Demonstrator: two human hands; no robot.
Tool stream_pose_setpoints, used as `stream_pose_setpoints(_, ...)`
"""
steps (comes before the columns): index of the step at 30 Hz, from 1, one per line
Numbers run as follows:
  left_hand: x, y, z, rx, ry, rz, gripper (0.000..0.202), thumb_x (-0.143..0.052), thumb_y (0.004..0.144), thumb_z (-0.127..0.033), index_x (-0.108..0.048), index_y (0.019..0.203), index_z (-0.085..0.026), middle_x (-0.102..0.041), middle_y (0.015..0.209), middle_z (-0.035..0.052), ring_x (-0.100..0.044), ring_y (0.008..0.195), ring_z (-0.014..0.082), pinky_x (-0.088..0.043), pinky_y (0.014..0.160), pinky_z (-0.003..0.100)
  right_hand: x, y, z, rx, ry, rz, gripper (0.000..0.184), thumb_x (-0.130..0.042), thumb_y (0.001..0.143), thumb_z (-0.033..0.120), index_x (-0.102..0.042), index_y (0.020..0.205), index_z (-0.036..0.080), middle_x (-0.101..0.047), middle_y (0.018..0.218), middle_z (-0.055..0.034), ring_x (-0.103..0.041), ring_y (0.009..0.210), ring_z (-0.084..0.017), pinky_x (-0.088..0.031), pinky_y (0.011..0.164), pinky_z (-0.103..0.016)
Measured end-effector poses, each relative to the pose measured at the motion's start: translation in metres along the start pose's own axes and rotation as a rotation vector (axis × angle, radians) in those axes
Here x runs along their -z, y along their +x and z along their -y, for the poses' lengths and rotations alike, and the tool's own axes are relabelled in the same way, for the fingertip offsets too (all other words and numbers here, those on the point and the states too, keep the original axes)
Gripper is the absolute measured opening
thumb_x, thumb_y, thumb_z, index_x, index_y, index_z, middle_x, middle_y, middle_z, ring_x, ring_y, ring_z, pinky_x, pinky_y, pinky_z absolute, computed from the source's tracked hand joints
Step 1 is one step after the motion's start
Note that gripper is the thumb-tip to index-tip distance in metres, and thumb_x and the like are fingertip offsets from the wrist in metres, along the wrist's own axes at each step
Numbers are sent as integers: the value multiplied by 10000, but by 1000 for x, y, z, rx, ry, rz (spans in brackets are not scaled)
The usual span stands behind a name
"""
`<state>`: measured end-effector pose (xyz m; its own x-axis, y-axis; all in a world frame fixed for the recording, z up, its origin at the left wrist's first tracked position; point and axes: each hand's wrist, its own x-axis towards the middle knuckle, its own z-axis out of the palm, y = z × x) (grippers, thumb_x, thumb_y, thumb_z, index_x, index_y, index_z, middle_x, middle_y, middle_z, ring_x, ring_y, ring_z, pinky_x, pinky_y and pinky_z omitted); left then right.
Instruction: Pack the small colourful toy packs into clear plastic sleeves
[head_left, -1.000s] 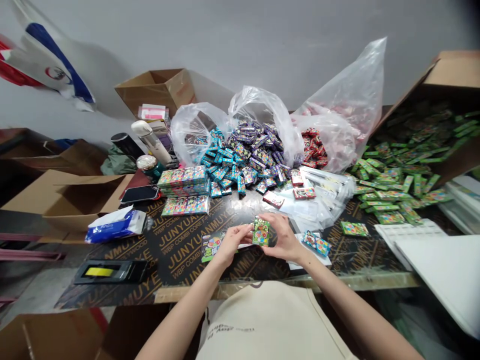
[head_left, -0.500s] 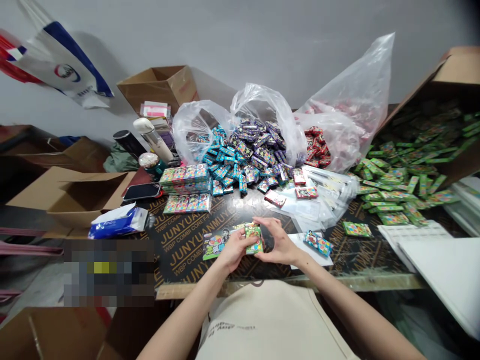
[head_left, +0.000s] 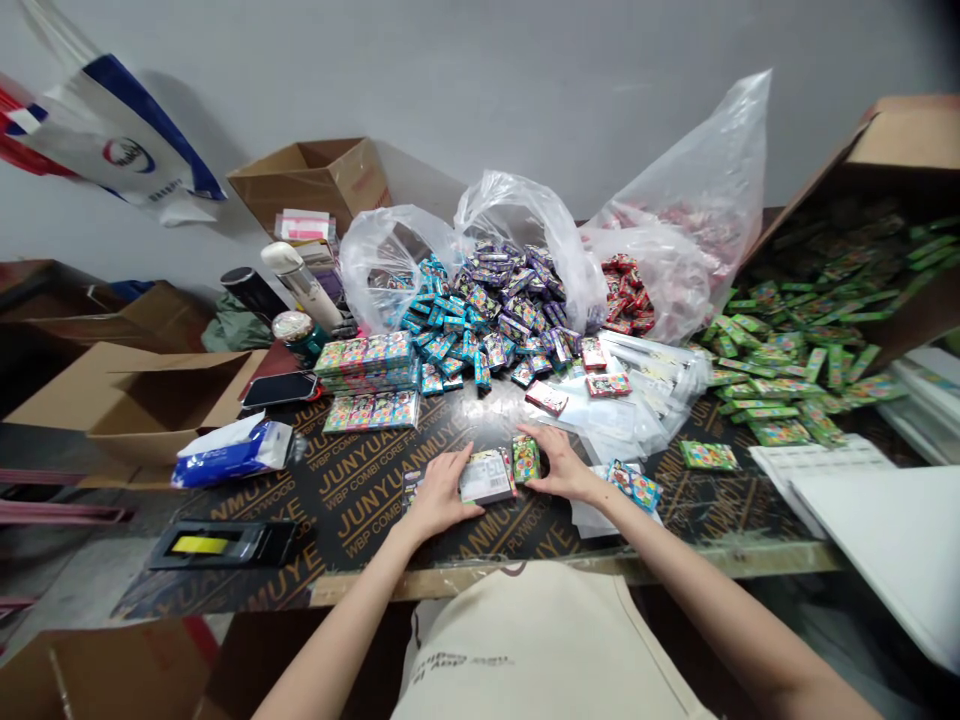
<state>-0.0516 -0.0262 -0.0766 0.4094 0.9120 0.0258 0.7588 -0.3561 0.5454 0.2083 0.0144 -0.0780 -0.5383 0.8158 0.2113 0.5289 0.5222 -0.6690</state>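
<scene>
My left hand [head_left: 441,492] lies over a black printed card sleeve [head_left: 486,476], gripping it with fingers at its far edge and thumb at its near edge. A white patch with a barcode shows on the sleeve; part of it is hidden under the hand. At the sleeve's right end stands a small green candy box [head_left: 526,459]. My right hand [head_left: 561,466] closes around that box from the right. Just right of this hand, a blue candy box [head_left: 634,484] rests on a white sheet [head_left: 592,516].
Behind lie heaps of blue boxes [head_left: 446,340], purple boxes [head_left: 517,285] and red boxes [head_left: 630,295] by plastic bags. Stacked packs [head_left: 367,362] stand left, a tape dispenser [head_left: 225,545] nearer. Green boxes [head_left: 787,370] spill from a carton at right.
The green box has gone from between both hands to the sleeve's right end, under my right hand. My left hand has shifted left onto the sleeve, whose barcode patch now shows.
</scene>
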Motion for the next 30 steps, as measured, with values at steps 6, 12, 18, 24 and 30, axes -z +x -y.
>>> stream_pose_setpoints(6,-1,0,0,7,-11,-58,984,-751,537,-366,-247,1366,-197,-463,1223,101,-402,1124,274,-292,978,423,-1,-5,-4,-25,228,-28,878,-732,567,270,-299,1330,215,-494,1212,-87,-478,1108,-238,-356,952,-377)
stream_pose_setpoints(12,3,2,0,-6,-25,-61,990,-751,539,-371,-238,1369,-207,-457,1241,104,-407,1126,281,-301,970,432,6,-3,5,32,30,-96,803,-716,611,316,-339,1314,224,-470,1254,-103,-427,1149,-286,-318,963,-437)
stream_pose_setpoints(18,15,2,-3,-13,-43,-58,973,-742,550,-365,-237,1371,-233,-467,1230,103,-422,1118,295,-310,956,456,17,1,12,8,-79,-104,795,-724,617,412,-357,1299,230,-486,1238,-111,-434,1128,-306,-312,941,-465)
stream_pose_setpoints(24,26,2,-6,-41,-14,-59,959,-741,550,-350,-255,1367,-224,-491,1189,95,-431,1091,284,-320,948,437,27,4,27,130,82,81,827,-757,561,433,-392,1271,215,-499,1219,-94,-461,1106,-270,-362,929,-406)
stream_pose_setpoints(30,32,2,-8,-42,-75,-92,964,-742,546,-357,-252,1367,-230,-480,1222,94,-441,1085,275,-335,938,425,34,9,29,119,-61,-113,710,-721,614,363,-408,1235,217,-507,1192,-96,-441,1112,-279,-318,949,-445)
